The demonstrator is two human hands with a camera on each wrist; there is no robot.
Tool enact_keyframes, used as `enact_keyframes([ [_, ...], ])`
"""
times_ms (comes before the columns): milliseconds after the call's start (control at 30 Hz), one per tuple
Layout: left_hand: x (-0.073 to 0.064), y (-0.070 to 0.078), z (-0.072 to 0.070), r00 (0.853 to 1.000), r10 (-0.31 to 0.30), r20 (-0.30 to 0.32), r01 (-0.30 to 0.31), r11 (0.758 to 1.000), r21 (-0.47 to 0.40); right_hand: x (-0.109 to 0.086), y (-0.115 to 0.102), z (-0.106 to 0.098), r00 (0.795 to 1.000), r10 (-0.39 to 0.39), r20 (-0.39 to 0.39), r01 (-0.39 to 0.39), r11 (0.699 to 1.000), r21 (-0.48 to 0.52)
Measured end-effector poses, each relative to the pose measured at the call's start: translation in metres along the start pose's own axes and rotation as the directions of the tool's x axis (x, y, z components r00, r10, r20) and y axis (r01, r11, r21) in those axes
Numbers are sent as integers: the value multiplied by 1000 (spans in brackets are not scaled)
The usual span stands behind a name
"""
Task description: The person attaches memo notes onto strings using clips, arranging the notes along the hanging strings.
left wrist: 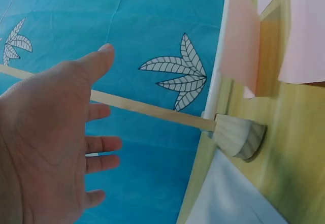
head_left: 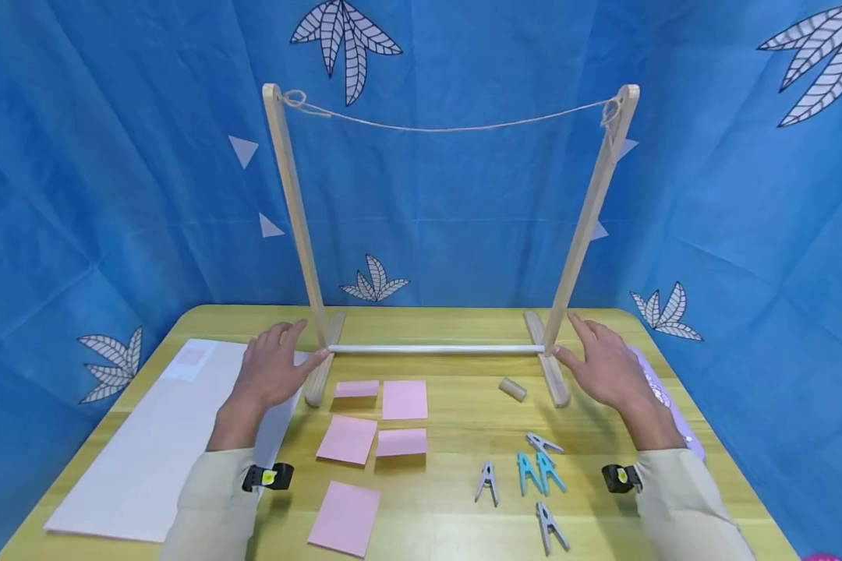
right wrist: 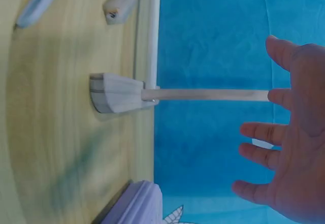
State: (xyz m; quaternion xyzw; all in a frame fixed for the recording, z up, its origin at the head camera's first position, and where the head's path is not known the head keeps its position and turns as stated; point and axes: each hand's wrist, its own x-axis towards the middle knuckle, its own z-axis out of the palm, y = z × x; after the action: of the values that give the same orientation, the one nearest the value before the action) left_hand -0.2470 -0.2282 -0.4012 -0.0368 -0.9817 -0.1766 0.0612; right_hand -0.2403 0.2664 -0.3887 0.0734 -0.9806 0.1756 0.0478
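Observation:
A wooden frame has a left post [head_left: 296,202], a right post [head_left: 589,222] and a sagging string [head_left: 456,128] tied between their tops. A white rod [head_left: 435,349] joins the posts near their feet. My left hand [head_left: 275,366] hovers beside the left post's base, its thumb pointing toward it. On the other side my right hand [head_left: 606,362] is held likewise beside the right post. Both wrist views show spread fingers and bare palms: the left palm [left wrist: 45,137] and the right palm [right wrist: 304,132] hold nothing.
Several pink sticky notes [head_left: 347,439] lie left of centre, some with lifted edges. Grey and blue clothespins [head_left: 526,474] and a small wooden cylinder [head_left: 513,389] are at the right. White board [head_left: 161,436] lies left; a purple item [head_left: 681,421] lies behind my right wrist.

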Motion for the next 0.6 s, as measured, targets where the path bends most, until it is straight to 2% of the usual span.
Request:
enact_keyframes([
  [100, -2, 1, 5, 1000, 13, -10, -14, 1000, -14, -4, -4, 4, 1000, 0, -12, 0, 1000, 7],
  [367, -6, 6, 17, 996, 53, 73, -47, 995, -86, -17, -8, 15, 999, -35, -4, 35, 999, 1],
  [600, -9, 11, 28, 990, 104, 98, -95, 991, -93, -26, -10, 24, 997, -80, -9, 80, 997, 5],
])
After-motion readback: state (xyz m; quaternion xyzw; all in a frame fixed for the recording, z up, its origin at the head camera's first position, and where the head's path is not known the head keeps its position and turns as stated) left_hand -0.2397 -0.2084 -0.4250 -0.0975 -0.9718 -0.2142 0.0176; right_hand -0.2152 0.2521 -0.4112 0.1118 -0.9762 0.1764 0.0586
